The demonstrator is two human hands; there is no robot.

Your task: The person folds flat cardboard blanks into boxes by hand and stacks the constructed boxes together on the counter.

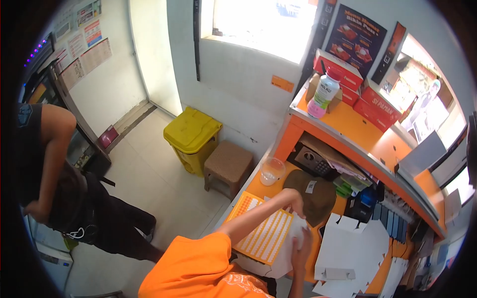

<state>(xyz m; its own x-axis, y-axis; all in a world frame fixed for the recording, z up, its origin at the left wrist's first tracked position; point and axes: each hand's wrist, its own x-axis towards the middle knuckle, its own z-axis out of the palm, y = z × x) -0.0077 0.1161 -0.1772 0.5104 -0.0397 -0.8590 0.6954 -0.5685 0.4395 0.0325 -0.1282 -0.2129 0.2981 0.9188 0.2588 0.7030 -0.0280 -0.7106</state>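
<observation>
"What do your fingers do now?"

"The fingers of my right hand [301, 245] are curled around a small white piece [298, 228]. My left hand [292, 199] bends down at the wrist to the top of this piece; I cannot tell if these fingers pinch it or only touch it."

"Where exactly is the white piece?"

"It is between my two hands, over the orange table [254, 187], just beside the right edge of a yellow card [266, 239] with white rows."

"And what is around?"

"To the right lies a cut white cardboard [355, 246]. Just beyond my left hand is a brown cap [320, 198], and near it a clear cup [272, 172]."

"What do you see farther?"

"A brown stool [228, 164] is beside a yellow bin [191, 131]. On the orange shelf [360, 130] stand a bottle [325, 92] and red boxes [380, 107]. At the left stands another person [54, 164] in dark clothes."
</observation>
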